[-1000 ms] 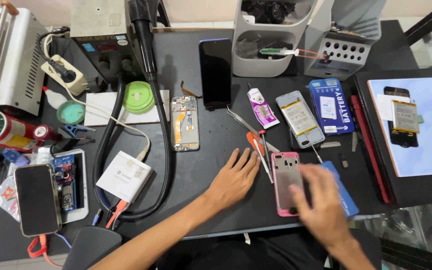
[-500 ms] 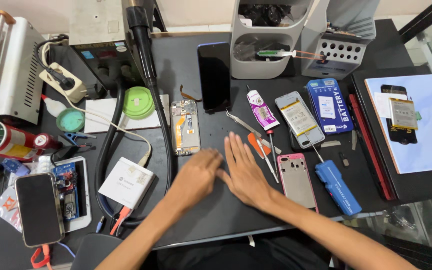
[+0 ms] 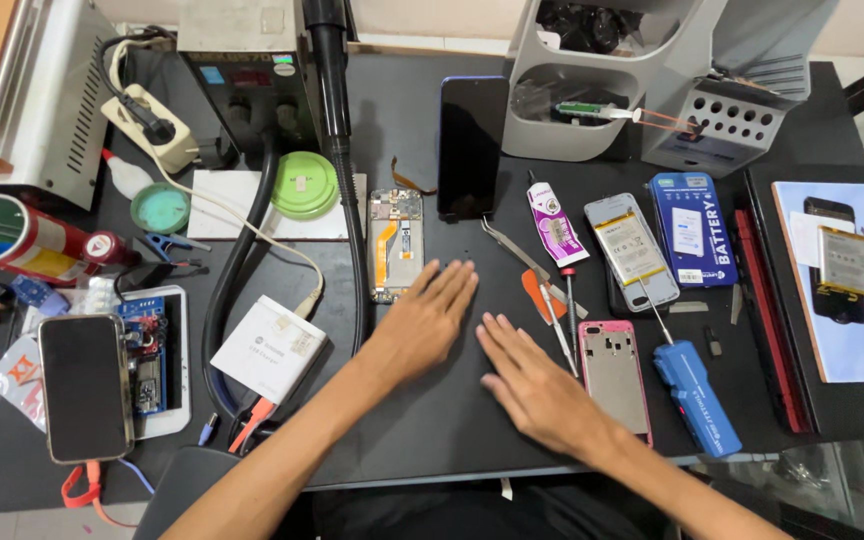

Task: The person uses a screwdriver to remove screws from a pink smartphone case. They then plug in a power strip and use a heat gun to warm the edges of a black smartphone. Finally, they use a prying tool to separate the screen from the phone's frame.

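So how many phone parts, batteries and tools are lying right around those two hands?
Phone frames: 2, an opened one and a pink one
Batteries: 1, silver
Tweezers: 1
Screwdrivers: 2, thin and blue-handled
Total: 6

This is a phone repair workbench. Around the opened phone chassis (image 3: 395, 243) on the black work mat (image 3: 422, 410) lie tweezers (image 3: 512, 247), a screwdriver (image 3: 571, 300), a loose phone battery (image 3: 632, 250) and a pink phone frame (image 3: 614, 375); behind it stands a hot-air rework station (image 3: 242, 80).
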